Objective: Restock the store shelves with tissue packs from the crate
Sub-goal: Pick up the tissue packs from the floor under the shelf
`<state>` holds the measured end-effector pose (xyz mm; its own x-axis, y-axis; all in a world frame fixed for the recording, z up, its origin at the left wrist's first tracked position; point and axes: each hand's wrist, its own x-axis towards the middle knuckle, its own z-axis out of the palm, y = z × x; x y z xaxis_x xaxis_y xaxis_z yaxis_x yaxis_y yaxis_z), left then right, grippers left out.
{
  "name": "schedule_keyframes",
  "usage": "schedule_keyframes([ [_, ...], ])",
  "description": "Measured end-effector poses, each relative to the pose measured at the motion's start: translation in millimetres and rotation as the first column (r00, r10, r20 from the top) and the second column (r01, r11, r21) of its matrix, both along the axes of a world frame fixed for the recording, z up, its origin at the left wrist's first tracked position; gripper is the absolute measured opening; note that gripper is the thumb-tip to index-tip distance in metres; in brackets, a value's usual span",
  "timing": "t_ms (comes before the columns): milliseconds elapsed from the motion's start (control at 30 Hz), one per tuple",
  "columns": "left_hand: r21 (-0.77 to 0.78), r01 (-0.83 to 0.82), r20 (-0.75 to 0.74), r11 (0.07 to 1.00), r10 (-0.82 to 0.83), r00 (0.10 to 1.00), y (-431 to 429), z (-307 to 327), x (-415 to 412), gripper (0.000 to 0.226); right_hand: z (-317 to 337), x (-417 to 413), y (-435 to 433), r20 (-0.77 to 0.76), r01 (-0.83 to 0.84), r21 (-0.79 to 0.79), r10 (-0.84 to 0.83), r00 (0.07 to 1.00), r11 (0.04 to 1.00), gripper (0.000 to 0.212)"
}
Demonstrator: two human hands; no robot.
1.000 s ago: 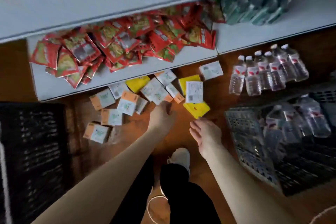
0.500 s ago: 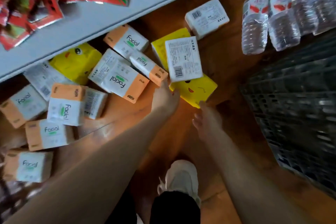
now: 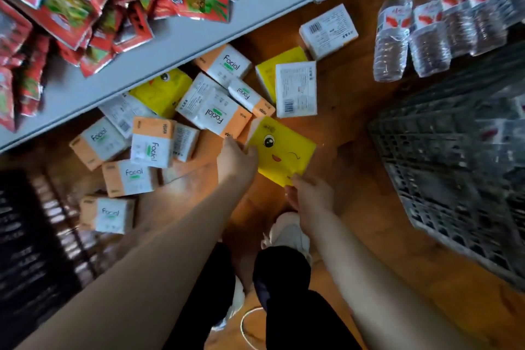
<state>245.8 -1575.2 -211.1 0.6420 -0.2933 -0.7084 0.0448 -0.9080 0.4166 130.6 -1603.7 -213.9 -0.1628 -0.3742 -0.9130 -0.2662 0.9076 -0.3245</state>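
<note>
A yellow tissue pack with a winking face (image 3: 281,149) is held between both hands just above the wooden floor. My left hand (image 3: 237,160) grips its left edge and my right hand (image 3: 311,196) pinches its lower right corner. Several orange-and-white "Facial" tissue packs (image 3: 152,145) lie scattered on the floor to the left. More yellow packs (image 3: 162,91) and white packs (image 3: 295,88) lie beyond, near the white shelf edge (image 3: 199,40). A dark crate (image 3: 31,250) sits at the far left.
Red snack packets (image 3: 85,0) are piled on the white shelf. Water bottles (image 3: 420,28) stand on the floor at the upper right. A grey crate (image 3: 454,167) with bottles fills the right side. My white shoe (image 3: 287,233) rests on the floor below the hands.
Both hands have closed on the yellow face pack and pulled it out from under the white pack. The camera has moved closer to the floor.
</note>
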Motion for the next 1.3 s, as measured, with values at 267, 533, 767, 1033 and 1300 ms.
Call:
schedule_keyframes([
  [267, -0.093, -0.182, -0.007, 0.979, 0.182, 0.983, 51.3, 162.4, 30.0, 0.011, 150.9, 34.0, 36.9, 0.010, -0.202, -0.063, 0.203, 0.979, 0.977, 0.019],
  [533, -0.165, -0.242, 0.054, 0.956, 0.254, 0.966, 75.8, 330.4, 63.4, 0.007, 303.0, 76.7, 49.6, 0.093, -0.252, -0.129, 0.265, 0.960, 0.959, 0.024],
  [767, -0.338, -0.444, 0.020, 0.830, 0.478, 0.878, 97.8, 440.8, 96.8, 0.035, 415.3, 118.7, 46.4, 0.132, -0.372, -0.408, 0.457, 0.879, 0.833, 0.017],
  [1033, -0.548, -0.413, 0.090, 0.727, 0.542, 0.835, 124.4, 558.9, 108.6, 0.028, 549.8, 132.9, 53.4, 0.257, -0.372, -0.612, 0.620, 0.741, 0.698, 0.011],
  [1300, -0.709, -0.432, 0.140, 0.557, 0.712, 0.688, 160.5, 676.5, 133.2, 0.049, 661.9, 178.4, 81.6, 0.294, -0.366, -0.752, 0.776, 0.559, 0.549, 0.014],
])
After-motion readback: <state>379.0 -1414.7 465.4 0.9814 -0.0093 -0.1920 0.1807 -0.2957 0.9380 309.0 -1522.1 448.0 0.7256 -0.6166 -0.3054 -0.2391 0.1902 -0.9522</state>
